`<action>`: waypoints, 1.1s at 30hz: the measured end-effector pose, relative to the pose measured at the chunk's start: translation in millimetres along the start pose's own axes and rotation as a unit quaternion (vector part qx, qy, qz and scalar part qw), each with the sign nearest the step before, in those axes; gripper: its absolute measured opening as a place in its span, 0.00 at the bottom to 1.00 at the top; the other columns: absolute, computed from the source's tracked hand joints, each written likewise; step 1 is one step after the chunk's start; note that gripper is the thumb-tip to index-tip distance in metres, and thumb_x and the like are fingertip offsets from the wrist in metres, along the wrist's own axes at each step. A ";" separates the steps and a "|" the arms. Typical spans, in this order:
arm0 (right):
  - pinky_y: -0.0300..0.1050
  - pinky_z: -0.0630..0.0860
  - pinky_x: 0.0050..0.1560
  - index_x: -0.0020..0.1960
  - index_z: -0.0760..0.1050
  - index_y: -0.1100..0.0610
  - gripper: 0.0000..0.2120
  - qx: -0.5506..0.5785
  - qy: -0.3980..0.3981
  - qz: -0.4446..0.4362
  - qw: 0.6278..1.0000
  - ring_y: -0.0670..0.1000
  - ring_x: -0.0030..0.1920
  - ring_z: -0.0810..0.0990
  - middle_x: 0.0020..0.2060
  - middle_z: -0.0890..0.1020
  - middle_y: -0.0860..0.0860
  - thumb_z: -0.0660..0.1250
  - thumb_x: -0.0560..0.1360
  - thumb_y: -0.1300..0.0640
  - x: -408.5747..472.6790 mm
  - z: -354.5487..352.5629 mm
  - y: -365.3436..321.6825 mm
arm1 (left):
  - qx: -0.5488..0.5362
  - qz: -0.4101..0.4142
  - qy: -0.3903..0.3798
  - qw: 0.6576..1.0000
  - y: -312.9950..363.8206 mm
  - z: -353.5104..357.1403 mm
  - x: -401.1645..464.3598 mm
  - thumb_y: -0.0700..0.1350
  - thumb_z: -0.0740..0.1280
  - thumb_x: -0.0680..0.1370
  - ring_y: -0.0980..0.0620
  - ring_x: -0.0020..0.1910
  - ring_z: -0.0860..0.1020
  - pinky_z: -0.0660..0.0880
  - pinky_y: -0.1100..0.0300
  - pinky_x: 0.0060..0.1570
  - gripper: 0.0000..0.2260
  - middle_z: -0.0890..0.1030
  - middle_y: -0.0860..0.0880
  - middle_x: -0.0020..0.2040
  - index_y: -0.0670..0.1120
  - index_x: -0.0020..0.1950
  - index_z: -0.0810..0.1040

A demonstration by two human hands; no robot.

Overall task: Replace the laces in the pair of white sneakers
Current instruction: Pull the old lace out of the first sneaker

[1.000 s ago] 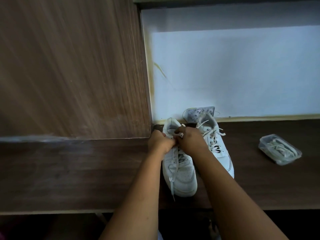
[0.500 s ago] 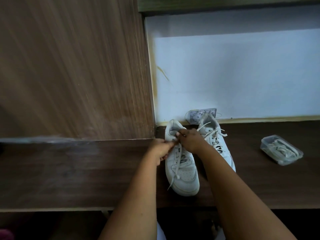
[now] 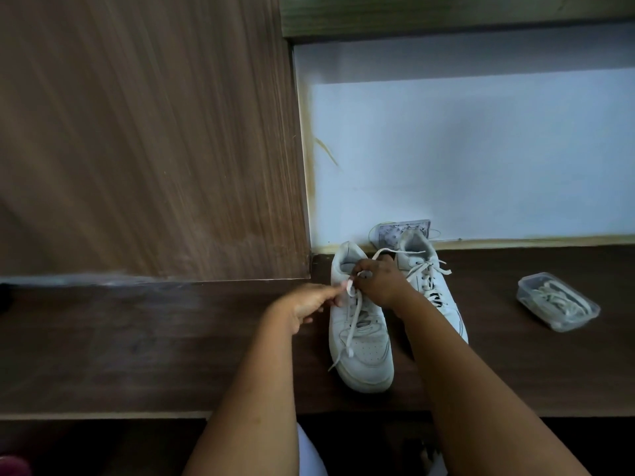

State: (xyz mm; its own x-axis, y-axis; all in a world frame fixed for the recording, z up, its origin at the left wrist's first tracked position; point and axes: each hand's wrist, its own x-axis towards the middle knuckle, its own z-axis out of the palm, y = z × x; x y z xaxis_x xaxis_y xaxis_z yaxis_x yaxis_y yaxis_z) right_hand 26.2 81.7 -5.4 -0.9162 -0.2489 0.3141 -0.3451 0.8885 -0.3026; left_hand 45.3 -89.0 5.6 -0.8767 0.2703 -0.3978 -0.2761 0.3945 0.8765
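1. While I watch through the head camera, the left hand [image 3: 305,304] sits just left of centre frame, its fingertips pinching a strand of the white lace [image 3: 351,324] beside the near sneaker [image 3: 360,338].
2. The right hand [image 3: 378,283] is curled over that sneaker's throat at centre, fingers closed on the lace near the top eyelets.
3. Compared with half a second ago, the left hand has drawn away to the left and off the shoe, so the two hands are further apart.
4. A second ago both hands were bunched together over the tongue; now the lace hangs slack down the toe box, its end trailing past the sole edge.
5. The second sneaker [image 3: 429,280] stands touching the first on its right, still laced loosely, partly hidden by my right forearm.
6. Both shoes rest on the dark wooden shelf [image 3: 137,338], toes toward the bottom of the frame.
7. At the right of the frame a clear plastic container [image 3: 558,302] holds coiled laces [image 3: 553,297], well apart from the shoes.
8. A wood-grain panel [image 3: 137,132] fills the upper left.
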 end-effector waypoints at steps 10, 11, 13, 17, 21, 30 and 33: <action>0.40 0.61 0.46 0.42 0.83 0.57 0.08 -0.032 0.032 -0.025 0.999 0.53 0.48 0.76 0.44 0.82 0.49 0.66 0.76 0.58 -0.9 4.5 4.8 | -0.050 0.065 0.039 0.996 14.5 17.3 8.3 0.40 0.68 0.76 0.55 0.42 0.74 0.66 0.63 0.38 0.07 0.78 0.52 0.38 0.47 0.37 0.78; 0.38 0.59 0.48 0.49 0.82 0.58 0.08 -0.027 0.013 -0.011 0.999 0.54 0.53 0.72 0.48 0.80 0.50 0.66 0.78 0.56 1.4 12.7 10.5 | -0.085 0.066 0.021 0.994 11.8 11.6 6.4 0.39 0.68 0.75 0.56 0.41 0.72 0.65 0.62 0.38 0.07 0.78 0.52 0.37 0.47 0.38 0.78; 0.33 0.60 0.45 0.56 0.79 0.57 0.11 -0.036 -0.032 0.014 0.999 0.56 0.59 0.68 0.54 0.79 0.53 0.65 0.78 0.53 4.7 18.0 16.5 | -0.209 0.082 -0.046 0.973 4.4 -4.5 -0.6 0.36 0.69 0.72 0.57 0.40 0.72 0.65 0.63 0.37 0.08 0.79 0.52 0.38 0.47 0.36 0.80; 0.37 0.60 0.48 0.52 0.82 0.58 0.08 -0.003 0.018 0.025 1.000 0.61 0.59 0.74 0.53 0.79 0.53 0.66 0.78 0.57 3.0 18.9 15.6 | -0.338 0.073 -0.132 0.929 0.4 -24.8 -11.2 0.37 0.67 0.68 0.55 0.37 0.74 0.69 0.67 0.31 0.07 0.80 0.49 0.40 0.45 0.31 0.75; 0.38 0.59 0.56 0.59 0.79 0.58 0.13 -0.038 -0.024 0.001 0.999 0.60 0.65 0.66 0.60 0.77 0.54 0.62 0.80 0.55 -0.7 15.2 11.9 | -0.102 -0.014 0.067 0.992 1.7 -0.7 6.9 0.50 0.68 0.77 0.56 0.32 0.68 0.64 0.65 0.30 0.10 0.74 0.51 0.35 0.47 0.38 0.75; 0.26 0.57 0.46 0.63 0.76 0.55 0.13 0.106 -0.029 0.097 0.989 0.50 0.56 0.66 0.61 0.75 0.58 0.61 0.80 0.54 -5.2 19.3 10.5 | 0.025 0.066 0.050 0.996 5.1 21.5 20.6 0.47 0.65 0.80 0.56 0.36 0.73 0.69 0.63 0.37 0.09 0.77 0.49 0.36 0.45 0.41 0.77; 0.28 0.61 0.52 0.64 0.75 0.55 0.14 0.133 -0.023 0.120 0.984 0.56 0.64 0.66 0.63 0.72 0.58 0.61 0.80 0.54 -5.5 18.1 9.3 | 0.071 0.053 0.114 0.990 -4.6 18.8 24.6 0.55 0.66 0.77 0.51 0.39 0.75 0.68 0.60 0.38 0.16 0.80 0.46 0.39 0.43 0.41 0.79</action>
State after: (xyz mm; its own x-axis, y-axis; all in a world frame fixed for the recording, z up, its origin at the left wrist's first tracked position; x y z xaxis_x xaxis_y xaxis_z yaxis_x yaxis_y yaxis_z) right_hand 24.3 84.4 -26.2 -0.9839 -0.0673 0.1658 -0.1536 0.7929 -0.5897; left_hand 32.4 -67.7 -13.2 -0.9682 0.1181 -0.2208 -0.1346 0.4980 0.8567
